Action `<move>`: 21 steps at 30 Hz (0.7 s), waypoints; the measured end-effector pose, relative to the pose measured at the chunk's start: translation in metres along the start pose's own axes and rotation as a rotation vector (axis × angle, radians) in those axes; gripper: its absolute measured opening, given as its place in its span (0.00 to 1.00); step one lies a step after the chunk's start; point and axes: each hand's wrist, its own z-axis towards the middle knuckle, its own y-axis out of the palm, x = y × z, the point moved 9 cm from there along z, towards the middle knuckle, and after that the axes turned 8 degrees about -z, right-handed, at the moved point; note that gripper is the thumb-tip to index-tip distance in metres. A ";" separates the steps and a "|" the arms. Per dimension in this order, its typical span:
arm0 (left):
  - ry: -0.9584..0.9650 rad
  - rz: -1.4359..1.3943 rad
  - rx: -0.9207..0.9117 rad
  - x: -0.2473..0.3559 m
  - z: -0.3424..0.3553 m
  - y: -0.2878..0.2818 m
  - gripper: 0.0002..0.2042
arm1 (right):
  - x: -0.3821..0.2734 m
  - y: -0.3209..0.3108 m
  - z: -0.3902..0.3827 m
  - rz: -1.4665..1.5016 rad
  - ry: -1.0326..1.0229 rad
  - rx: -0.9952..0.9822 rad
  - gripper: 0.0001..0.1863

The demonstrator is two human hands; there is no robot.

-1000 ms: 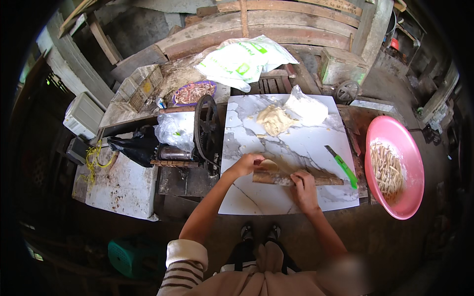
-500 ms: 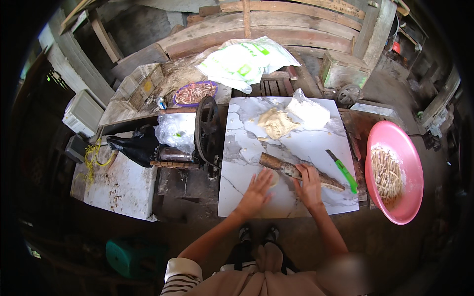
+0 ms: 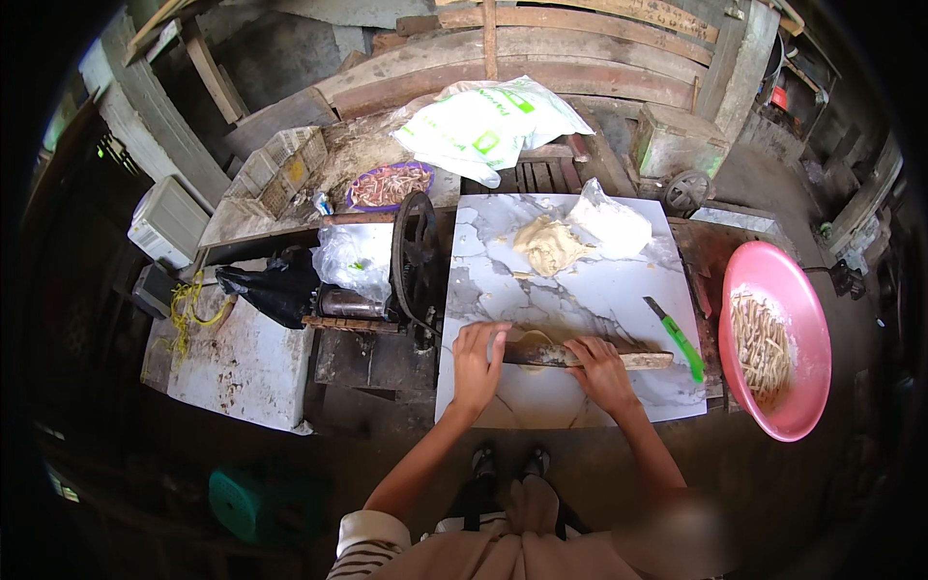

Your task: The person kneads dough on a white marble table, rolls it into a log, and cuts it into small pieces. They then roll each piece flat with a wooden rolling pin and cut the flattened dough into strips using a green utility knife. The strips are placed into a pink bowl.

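Note:
My left hand (image 3: 476, 367) is curled over the left end of a worn wooden rolling pin (image 3: 642, 360). My right hand (image 3: 602, 375) grips the same pin right of centre, fingers bent over it. A flattened round of dough (image 3: 530, 337) lies partly hidden under the pin on the marble-patterned board (image 3: 503, 407). Behind it sit a lump of pale dough (image 3: 549, 246) and a plastic bag of white material (image 3: 616, 228). A green utility knife (image 3: 684, 346) rests to the right of my right hand.
At right, a pink basin (image 3: 811, 338) holds cut strips. A wheeled metal machine (image 3: 419, 252) stands left of the board, beside a black bag (image 3: 266, 290). Behind are a white sack (image 3: 493, 126), a purple-rimmed tray of strips (image 3: 394, 182) and a crate (image 3: 275, 174).
My left hand has gone from lying spread near the dough round onto the pin's left end. The pin has swung from a diagonal to nearly level, now over the dough round.

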 end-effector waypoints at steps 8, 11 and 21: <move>-0.107 0.143 0.025 -0.048 0.013 0.061 0.17 | 0.007 0.024 0.028 -0.077 0.323 0.079 0.14; -0.156 0.259 0.020 -0.049 0.026 0.063 0.19 | 0.009 0.027 0.044 -0.300 0.401 0.160 0.14; -0.101 0.344 -0.036 -0.052 0.018 0.070 0.28 | 0.006 0.027 0.046 -0.278 0.338 0.225 0.18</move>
